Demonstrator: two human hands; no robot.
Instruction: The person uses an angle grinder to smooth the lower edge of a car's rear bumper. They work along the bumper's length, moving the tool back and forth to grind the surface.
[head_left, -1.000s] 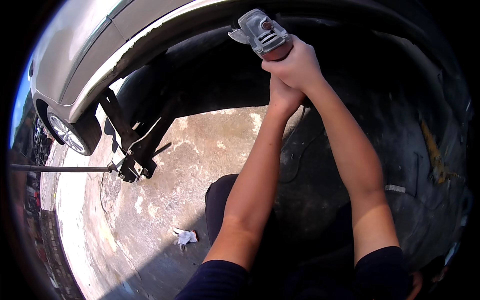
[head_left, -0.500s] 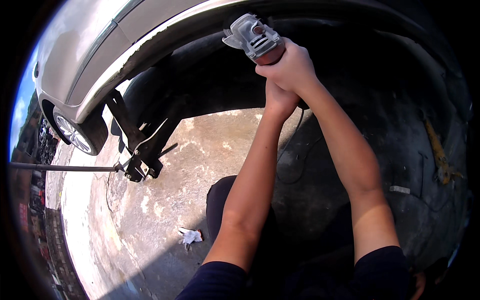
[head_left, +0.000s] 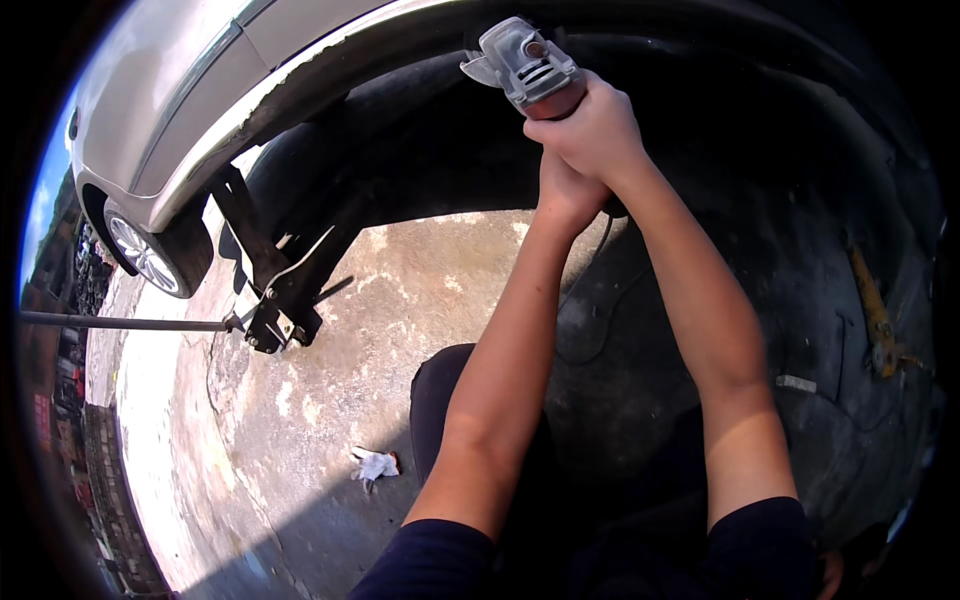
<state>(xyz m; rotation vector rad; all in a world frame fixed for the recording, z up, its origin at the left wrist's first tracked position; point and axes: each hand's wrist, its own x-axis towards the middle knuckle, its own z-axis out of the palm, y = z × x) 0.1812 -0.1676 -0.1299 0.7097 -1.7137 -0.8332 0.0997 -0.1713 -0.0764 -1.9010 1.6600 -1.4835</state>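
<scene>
Both my arms reach up and away toward the underside of a raised car (head_left: 190,110). My right hand (head_left: 606,128) is closed round the body of an angle grinder (head_left: 527,62), just behind its grey metal head. Below it, my left hand (head_left: 570,190) is closed on the rear of the same grinder, its fingers mostly hidden behind the right hand. The grinder's head and guard are up at the car's dark lower edge; the disc is hard to make out. A dark power cord (head_left: 603,245) hangs down from behind my hands.
Left of my arms a jack (head_left: 275,320) stands under the sill, its long handle (head_left: 120,321) stretching left. A white glove (head_left: 374,464) lies on the concrete floor (head_left: 330,390). To the right are a yellow metal tool (head_left: 873,310) and a small pale block (head_left: 796,383) in shadow.
The grinder and both hands have shifted slightly up and right in the picture. The jack and glove appear slightly higher and farther left. Both hands keep their hold.
</scene>
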